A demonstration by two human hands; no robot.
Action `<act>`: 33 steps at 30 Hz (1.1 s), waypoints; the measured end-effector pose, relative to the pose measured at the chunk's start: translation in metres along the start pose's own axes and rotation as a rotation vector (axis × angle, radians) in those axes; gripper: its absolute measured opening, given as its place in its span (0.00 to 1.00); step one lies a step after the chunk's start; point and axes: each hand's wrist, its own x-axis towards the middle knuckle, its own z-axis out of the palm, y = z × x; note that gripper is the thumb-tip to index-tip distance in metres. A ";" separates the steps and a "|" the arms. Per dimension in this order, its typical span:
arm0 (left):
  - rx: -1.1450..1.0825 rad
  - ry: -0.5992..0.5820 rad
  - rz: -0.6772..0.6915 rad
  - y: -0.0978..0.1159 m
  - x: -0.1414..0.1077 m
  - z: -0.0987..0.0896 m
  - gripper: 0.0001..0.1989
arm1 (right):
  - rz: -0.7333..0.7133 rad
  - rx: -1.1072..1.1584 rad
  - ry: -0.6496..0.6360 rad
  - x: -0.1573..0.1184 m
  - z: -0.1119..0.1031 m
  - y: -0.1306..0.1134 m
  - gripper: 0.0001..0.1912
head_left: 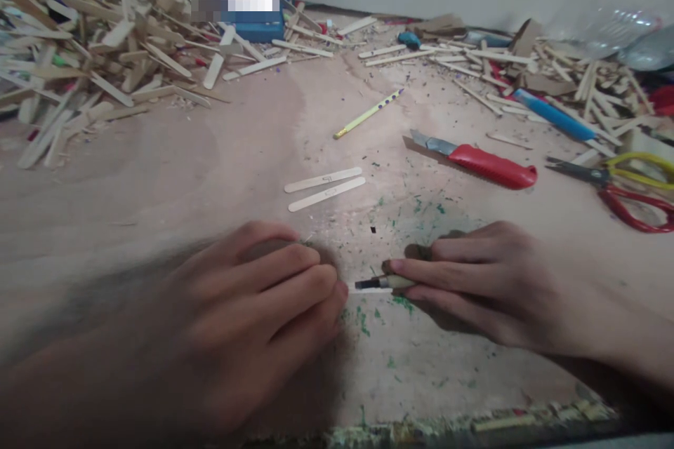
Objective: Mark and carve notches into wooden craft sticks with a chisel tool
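Observation:
My right hand is closed around a small carving chisel with a pale handle, a metal collar and a dark flat blade pointing left. Under the blade lies a thin pale craft stick, flat on the table. My left hand is closed, its fingertips pressing on the stick's left part, which they hide. Beyond my hands two craft sticks lie side by side, each with a small pencil-like outline near its middle.
A red utility knife lies blade out at right, near scissors with yellow and red handles. A yellow pencil rests further back. Piles of craft sticks fill the back left and back right. Green flakes dot the wooden table.

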 end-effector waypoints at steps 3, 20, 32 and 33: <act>0.048 -0.059 0.042 -0.004 0.000 -0.003 0.12 | 0.003 0.000 -0.004 0.000 0.000 0.001 0.14; 0.102 -0.034 -0.009 -0.009 -0.002 -0.004 0.06 | 0.022 0.020 -0.042 0.004 -0.006 -0.003 0.16; 0.084 0.020 -0.142 -0.007 -0.002 -0.005 0.11 | 0.435 0.165 0.294 -0.004 -0.023 -0.023 0.05; 0.082 0.004 -0.118 -0.007 -0.002 -0.006 0.10 | 0.437 0.167 0.289 -0.003 -0.023 -0.022 0.05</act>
